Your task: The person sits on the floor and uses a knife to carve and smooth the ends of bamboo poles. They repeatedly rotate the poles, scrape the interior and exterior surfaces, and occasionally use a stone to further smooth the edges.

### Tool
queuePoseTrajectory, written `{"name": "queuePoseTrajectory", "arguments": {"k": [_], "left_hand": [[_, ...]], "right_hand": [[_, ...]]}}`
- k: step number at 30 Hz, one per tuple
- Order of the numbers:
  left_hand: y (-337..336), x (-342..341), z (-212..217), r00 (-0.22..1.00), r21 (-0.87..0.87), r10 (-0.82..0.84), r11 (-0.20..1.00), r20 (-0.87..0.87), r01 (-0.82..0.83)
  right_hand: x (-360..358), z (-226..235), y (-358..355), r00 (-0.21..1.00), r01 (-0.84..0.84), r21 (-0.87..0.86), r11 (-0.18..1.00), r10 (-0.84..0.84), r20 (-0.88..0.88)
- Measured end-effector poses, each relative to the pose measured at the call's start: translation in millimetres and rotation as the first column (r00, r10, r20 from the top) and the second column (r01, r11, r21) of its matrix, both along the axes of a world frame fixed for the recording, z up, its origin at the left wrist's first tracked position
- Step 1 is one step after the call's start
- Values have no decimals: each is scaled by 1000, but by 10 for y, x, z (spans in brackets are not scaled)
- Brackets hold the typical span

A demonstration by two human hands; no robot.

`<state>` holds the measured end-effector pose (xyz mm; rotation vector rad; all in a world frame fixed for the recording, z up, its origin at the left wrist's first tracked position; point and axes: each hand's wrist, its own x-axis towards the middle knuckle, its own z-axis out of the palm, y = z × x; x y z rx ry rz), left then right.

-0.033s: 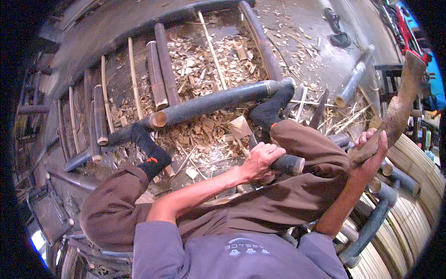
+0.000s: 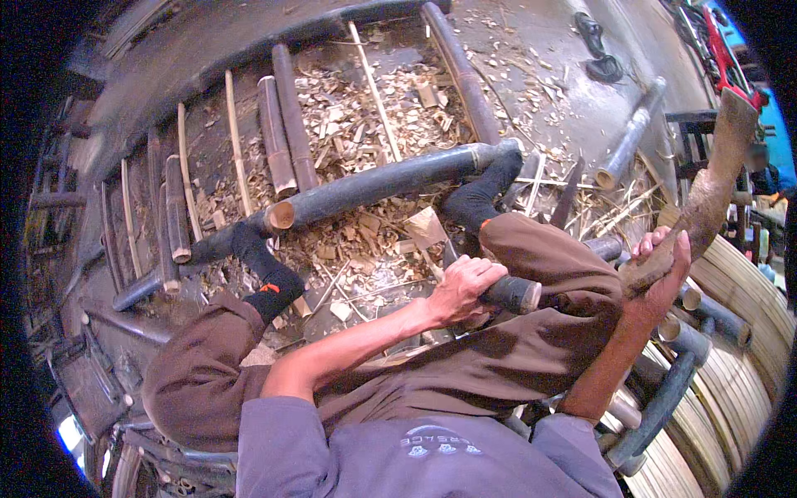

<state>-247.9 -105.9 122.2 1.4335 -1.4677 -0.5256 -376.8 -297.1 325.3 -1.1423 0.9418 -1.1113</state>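
My left hand (image 2: 466,288) is wrapped round the dark, thick handle (image 2: 516,293) of what looks like a chisel. Its pale butt end points right, and a strip of grey blade (image 2: 449,252) shows past my fingers, close to a pale flat wood piece (image 2: 426,228). What the blade's tip touches is hard to tell. Out to the right, my right hand (image 2: 662,261) closes round the lower end of a long, curved, worn wooden club (image 2: 712,195), which is raised with its far end up and away from me. The club and the chisel are well apart.
Between my socked feet lies a dark bamboo pole (image 2: 382,187), part of a ladder-like frame with several rungs (image 2: 295,116). Wood chips (image 2: 344,108) cover the floor. At the right are bundled pale strips (image 2: 722,365) and bamboo pieces (image 2: 664,398); sandals (image 2: 604,68) lie far right.
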Motion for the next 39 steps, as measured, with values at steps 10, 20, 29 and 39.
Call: {"name": "queuePoseTrajectory", "arguments": {"k": [10, 20, 29, 39], "left_hand": [[98, -31, -65, 998, 76, -40, 996, -45, 44], [101, -78, -148, 999, 66, -25, 997, -36, 28], [88, -82, -205, 996, 71, -5, 997, -93, 11], [-168, 300, -486, 973, -62, 221, 974, 60, -218]], "right_hand": [[9, -31, 35, 997, 70, 50, 996, -70, 7], [89, -31, 98, 987, 71, 37, 997, -65, -144], [82, -46, 86, 980, 67, 69, 995, -53, -193], [-126, -112, 16, 954, 92, -86, 992, -112, -279]]}}
